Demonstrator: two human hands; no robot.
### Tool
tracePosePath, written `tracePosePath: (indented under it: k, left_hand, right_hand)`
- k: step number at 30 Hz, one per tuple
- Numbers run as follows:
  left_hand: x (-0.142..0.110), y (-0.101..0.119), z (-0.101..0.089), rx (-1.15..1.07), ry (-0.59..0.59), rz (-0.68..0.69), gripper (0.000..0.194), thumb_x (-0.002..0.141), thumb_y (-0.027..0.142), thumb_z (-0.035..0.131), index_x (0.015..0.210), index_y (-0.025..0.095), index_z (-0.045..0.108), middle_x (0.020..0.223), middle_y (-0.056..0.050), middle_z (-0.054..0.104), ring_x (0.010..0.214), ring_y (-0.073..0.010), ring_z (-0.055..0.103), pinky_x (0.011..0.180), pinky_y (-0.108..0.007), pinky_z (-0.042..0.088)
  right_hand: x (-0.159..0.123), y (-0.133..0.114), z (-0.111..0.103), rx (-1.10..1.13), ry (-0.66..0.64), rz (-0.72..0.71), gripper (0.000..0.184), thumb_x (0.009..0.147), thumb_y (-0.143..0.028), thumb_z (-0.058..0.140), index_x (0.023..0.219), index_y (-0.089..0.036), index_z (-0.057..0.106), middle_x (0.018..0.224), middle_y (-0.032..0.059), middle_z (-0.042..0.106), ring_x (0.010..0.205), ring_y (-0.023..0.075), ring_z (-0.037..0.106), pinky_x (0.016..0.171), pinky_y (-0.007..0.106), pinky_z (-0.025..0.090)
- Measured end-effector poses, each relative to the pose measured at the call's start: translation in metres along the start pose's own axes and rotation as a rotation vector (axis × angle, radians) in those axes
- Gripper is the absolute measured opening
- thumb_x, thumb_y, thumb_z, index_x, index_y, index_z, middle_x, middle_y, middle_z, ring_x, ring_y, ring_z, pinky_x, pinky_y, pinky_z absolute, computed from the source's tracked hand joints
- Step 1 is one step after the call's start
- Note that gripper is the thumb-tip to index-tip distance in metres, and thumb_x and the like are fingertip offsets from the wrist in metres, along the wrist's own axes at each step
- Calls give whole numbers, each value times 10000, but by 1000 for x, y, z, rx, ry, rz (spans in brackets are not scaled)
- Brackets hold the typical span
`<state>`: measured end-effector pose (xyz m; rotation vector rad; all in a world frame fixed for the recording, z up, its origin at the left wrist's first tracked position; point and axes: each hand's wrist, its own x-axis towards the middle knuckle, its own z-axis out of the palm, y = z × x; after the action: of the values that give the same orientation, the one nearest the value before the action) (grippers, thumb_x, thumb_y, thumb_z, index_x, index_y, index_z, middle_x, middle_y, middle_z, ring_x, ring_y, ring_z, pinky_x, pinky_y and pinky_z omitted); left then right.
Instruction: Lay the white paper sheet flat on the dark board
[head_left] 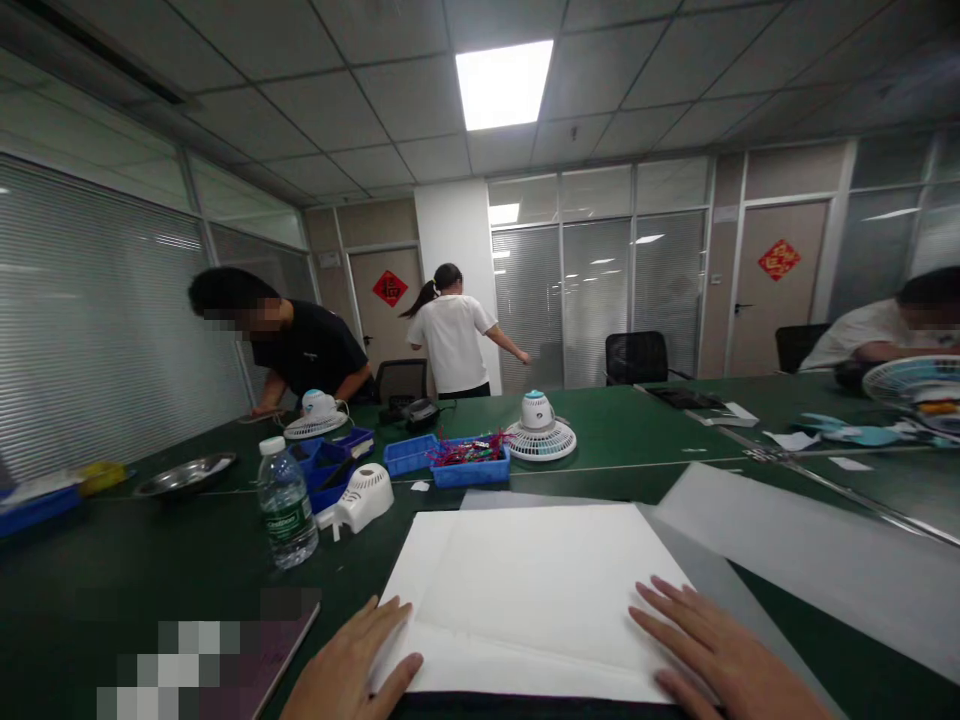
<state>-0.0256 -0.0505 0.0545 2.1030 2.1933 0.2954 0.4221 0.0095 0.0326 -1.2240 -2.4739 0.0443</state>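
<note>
A large white sheet of paper (pixel 532 590) lies in front of me on the green table, with faint creases across it. My left hand (pixel 352 660) rests on its left edge, thumb and fingers apart. On the right side, my right hand (pixel 712 640) lies with spread fingers over the paper's edge, slightly blurred. Neither hand grips anything. Beneath and to the right of the paper, a greyish translucent sheet (pixel 720 580) shows. Left of my left hand is a purplish flat item (pixel 277 650), partly blurred out.
A water bottle (pixel 286 510) and a white plastic housing (pixel 364 498) stand at the left. Behind the paper are a blue bin of coloured wires (pixel 471 470) and a white fan (pixel 538 435). Another pale sheet (pixel 825 560) lies right. Three people are around the table.
</note>
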Motion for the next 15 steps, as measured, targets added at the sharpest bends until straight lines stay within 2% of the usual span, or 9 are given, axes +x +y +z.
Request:
tracePosePath:
  k: [4, 7, 10, 13, 15]
  left_hand:
    - [0, 4, 0, 57, 0, -9, 632, 887, 620, 465, 1407, 280, 577, 1516, 13, 513, 1449, -286, 421, 1218, -483, 340]
    - [-1, 4, 1, 72, 22, -12, 590, 903, 575, 441, 1410, 302, 571, 1524, 12, 512, 1435, -273, 446, 1209, -480, 351]
    - [0, 1, 2, 141, 71, -44, 593, 919, 583, 398, 1433, 323, 537, 1565, -25, 465, 1432, -282, 449, 1222, -526, 286]
    - [3, -3, -1, 261, 148, -155, 679, 904, 650, 370, 1469, 293, 489, 1586, -124, 429, 1427, -350, 443, 1203, -626, 200]
    - [3, -6, -4, 332, 184, -237, 761, 886, 700, 348, 1492, 252, 452, 1555, -198, 454, 1384, -405, 479, 1171, -691, 146]
  right_hand:
    - [-3, 25, 7, 50, -77, 60, 423, 950, -548, 551, 1357, -433, 579, 1450, -25, 499, 1335, 352, 460, 1088, 561, 413]
    - [-3, 23, 5, 105, -152, 75, 430, 963, -564, 516, 1379, -461, 543, 1489, -46, 452, 1371, 347, 412, 1116, 572, 361]
    - [-3, 16, 3, 126, -220, 91, 455, 968, -596, 485, 1407, -478, 499, 1519, -56, 404, 1404, 346, 356, 1135, 591, 309]
    - [-2, 14, 4, 99, -255, 85, 463, 979, -604, 453, 1425, -482, 469, 1537, -55, 369, 1421, 340, 321, 1147, 597, 268]
    - [-2, 16, 6, 73, -240, 63, 456, 985, -587, 452, 1428, -475, 469, 1533, -46, 375, 1413, 340, 332, 1140, 596, 284]
